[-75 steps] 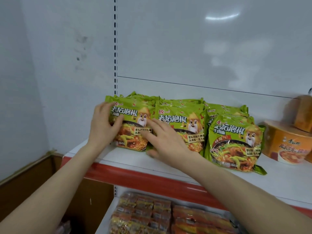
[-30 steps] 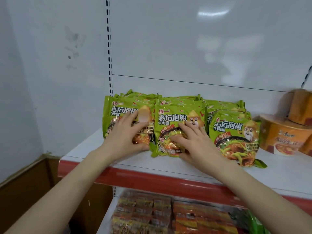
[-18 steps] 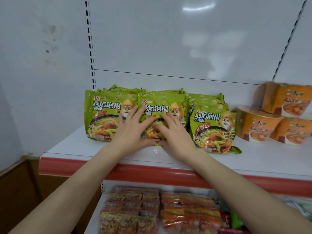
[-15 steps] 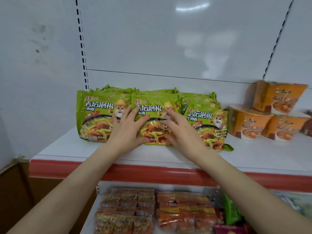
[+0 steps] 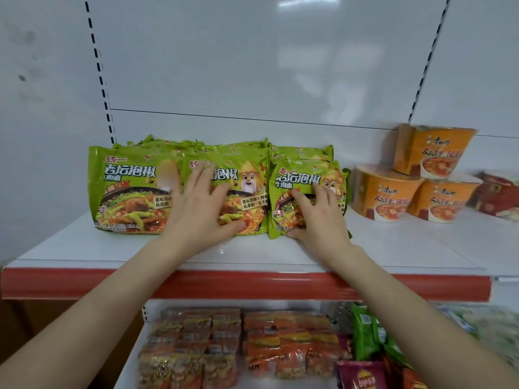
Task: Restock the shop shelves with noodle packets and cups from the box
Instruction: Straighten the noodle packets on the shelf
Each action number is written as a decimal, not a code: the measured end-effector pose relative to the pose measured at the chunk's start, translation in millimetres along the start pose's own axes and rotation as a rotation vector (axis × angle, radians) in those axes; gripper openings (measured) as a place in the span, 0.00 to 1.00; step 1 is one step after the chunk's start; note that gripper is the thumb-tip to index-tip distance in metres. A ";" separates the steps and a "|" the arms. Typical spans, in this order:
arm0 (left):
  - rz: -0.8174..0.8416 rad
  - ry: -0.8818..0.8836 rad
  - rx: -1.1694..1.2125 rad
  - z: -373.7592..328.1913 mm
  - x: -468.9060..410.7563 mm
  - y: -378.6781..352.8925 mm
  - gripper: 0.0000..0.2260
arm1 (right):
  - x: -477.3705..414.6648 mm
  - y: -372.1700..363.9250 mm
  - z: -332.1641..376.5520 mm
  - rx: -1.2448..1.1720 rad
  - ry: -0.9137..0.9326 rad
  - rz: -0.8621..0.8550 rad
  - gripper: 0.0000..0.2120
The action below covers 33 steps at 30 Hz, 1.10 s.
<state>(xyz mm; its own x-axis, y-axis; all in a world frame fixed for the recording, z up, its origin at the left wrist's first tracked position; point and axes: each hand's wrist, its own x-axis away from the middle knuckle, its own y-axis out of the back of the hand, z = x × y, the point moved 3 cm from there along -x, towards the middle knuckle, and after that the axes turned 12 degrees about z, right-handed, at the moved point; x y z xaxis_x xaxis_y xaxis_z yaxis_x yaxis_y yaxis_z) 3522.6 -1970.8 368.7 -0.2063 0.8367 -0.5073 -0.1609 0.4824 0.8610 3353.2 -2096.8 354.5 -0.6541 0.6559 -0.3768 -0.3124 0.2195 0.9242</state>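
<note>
Head view.

Upper shelf (image 5: 393, 248): white, with a red front strip (image 5: 252, 284) that is crossed by both forearms. A row of green noodle packets is stood upright near the back of it, several deep, before the white back panel (image 5: 252, 66). To the right of the right hand, three orange noodle cups (image 5: 384, 192) are seen, two on the shelf and one stacked on top. A blurred red packet (image 5: 500, 192) is seen beyond them. Below the forearms, a lower shelf (image 5: 127, 366) is filled with orange-red packets (image 5: 238, 346), green packets (image 5: 365, 329) and a purple crisp bag (image 5: 359, 374).

Left hand (image 5: 202, 209): laid flat on the face of the middle packet (image 5: 247, 192), fingers straight and spread, thumb near its lower edge. Nothing is grasped. The leftmost packet (image 5: 132, 189) is overlapped by the hand's outer edge.

Right hand (image 5: 320, 217): fingers slightly bent, tips pressed to the face of the right packet (image 5: 297, 178), thumb at its bottom edge. The packet is pressed, not clasped.

The hands are apart, with one packet under each.
</note>
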 end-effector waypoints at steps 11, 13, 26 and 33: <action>0.290 -0.126 -0.068 -67.9 -32.5 -29.0 0.26 | -14.2 33.0 -71.2 -0.848 -0.258 -0.214 0.35; 0.281 -0.122 -0.065 -68.3 -32.6 -29.0 0.26 | -26.6 27.2 -77.5 -1.102 -0.337 -0.094 0.36; 0.244 -0.103 0.055 -68.8 -33.6 -31.7 0.24 | -43.4 7.4 -77.9 -1.352 -0.214 -0.033 0.25; 0.213 -0.203 -0.002 -64.4 -25.2 -27.4 0.22 | -11.3 14.0 -86.5 -0.997 -0.133 0.171 0.47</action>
<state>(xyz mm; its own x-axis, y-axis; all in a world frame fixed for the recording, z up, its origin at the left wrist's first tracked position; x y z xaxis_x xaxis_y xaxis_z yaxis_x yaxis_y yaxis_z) 3470.0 -2021.8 355.6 -0.0385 0.9540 -0.2973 -0.1364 0.2897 0.9474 3296.6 -2163.6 366.4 -0.6811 0.7101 -0.1785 -0.6930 -0.5464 0.4704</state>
